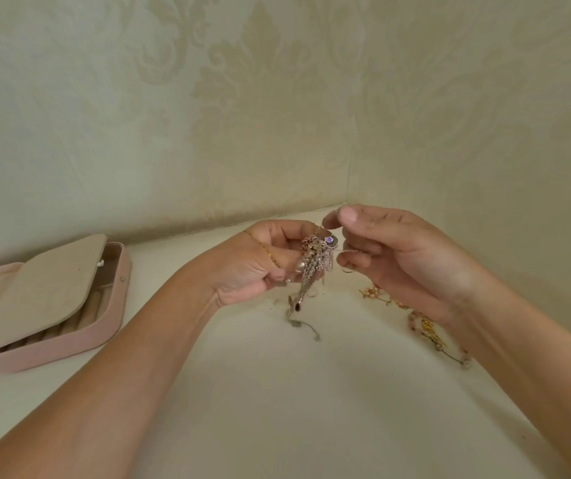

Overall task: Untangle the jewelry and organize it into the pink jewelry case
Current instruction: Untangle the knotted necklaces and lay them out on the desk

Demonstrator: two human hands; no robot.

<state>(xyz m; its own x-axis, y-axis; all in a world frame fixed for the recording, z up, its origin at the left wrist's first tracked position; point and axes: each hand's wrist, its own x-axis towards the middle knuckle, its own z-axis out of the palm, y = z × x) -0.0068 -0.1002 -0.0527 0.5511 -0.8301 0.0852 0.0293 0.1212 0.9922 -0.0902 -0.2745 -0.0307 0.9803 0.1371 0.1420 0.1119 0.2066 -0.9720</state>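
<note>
Tension is the risk: left hand (251,267) grips the tangled jewelry (315,262) above the counter (277,392), right hand (398,254) pinches a fine chain (344,251) from it. Hard pulling could tighten knots or snap it. The pink jewelry case (104,326) lies open at left.

Bare forearms (132,357), thin gold chain (262,248) across left hand (242,267)

The cream surface (277,409) bears an open pink jewelry case (70,344) left, loose jewelry (427,326) right.
</note>
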